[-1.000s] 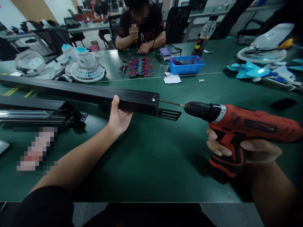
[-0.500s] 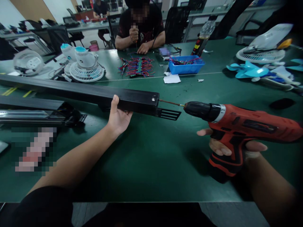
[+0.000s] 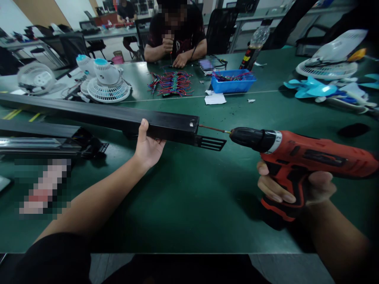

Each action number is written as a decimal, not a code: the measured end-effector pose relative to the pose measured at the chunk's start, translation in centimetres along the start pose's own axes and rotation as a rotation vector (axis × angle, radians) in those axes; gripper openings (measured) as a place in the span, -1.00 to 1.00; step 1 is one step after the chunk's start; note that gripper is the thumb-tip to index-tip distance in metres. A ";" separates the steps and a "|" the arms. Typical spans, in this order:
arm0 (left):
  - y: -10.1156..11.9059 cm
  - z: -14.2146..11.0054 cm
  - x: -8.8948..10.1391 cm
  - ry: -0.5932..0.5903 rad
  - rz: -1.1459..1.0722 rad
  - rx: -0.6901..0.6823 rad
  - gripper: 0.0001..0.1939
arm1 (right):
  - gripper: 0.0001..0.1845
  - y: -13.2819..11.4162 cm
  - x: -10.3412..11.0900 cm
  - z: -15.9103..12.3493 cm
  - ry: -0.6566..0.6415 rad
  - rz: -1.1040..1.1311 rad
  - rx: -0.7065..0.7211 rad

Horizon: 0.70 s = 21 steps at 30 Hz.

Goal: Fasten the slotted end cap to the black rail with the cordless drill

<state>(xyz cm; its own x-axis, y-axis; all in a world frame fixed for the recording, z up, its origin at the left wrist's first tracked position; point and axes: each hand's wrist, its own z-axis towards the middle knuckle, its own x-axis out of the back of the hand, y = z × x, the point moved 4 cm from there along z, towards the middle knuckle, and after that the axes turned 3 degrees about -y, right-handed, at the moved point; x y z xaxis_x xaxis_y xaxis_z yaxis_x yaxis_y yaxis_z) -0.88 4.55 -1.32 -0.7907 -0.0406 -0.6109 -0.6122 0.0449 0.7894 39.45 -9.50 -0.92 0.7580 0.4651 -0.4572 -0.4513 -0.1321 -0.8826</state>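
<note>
My left hand (image 3: 149, 148) grips a long black rectangular bar (image 3: 168, 121) near its right end, thumb on the near side and fingers underneath. A slotted black bracket (image 3: 211, 142) juts from that end. In my right hand (image 3: 275, 189) is a red and black cordless drill (image 3: 314, 152), its handle wrapped by my fingers, the index finger at the trigger. From its chuck a long thin bit (image 3: 213, 128) points left and meets the bar's end face. Whether the tip sits in a screw or a hole cannot be made out.
More black profiles (image 3: 53, 146) lie at left. White fan parts (image 3: 108, 88) stand behind the bar; blue fan blades (image 3: 314, 88) lie at right. Wired circuit boards (image 3: 174, 83), a blue bin (image 3: 233, 81) and a bottle (image 3: 255, 45) sit farther back. A person (image 3: 177, 31) works opposite.
My right index finger, stretched forward before, is now curled in at the drill's trigger, and the other fingers have shifted on the handle. The bar and my left hand stay in place.
</note>
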 end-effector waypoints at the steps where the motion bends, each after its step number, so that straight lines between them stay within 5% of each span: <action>1: 0.0 0.0 0.0 0.000 -0.002 0.004 -0.31 | -0.24 -0.2 -0.3 0.1 -0.014 -0.030 0.057; 8: -0.2 0.4 0.6 -0.010 -0.022 0.013 -0.25 | -0.29 -0.7 -1.8 -0.2 -0.072 -0.115 0.070; 21: -0.2 0.0 0.0 0.023 -0.006 -0.020 -0.27 | -0.40 -1.1 -2.5 -0.7 0.053 -0.155 0.028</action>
<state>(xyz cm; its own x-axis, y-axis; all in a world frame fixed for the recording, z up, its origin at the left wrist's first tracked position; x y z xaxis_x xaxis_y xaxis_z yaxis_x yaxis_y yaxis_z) -0.82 4.56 -1.48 -0.7864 -0.0642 -0.6144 -0.6167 0.0243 0.7868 38.38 -11.08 1.11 0.8431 0.4310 -0.3215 -0.3392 -0.0375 -0.9399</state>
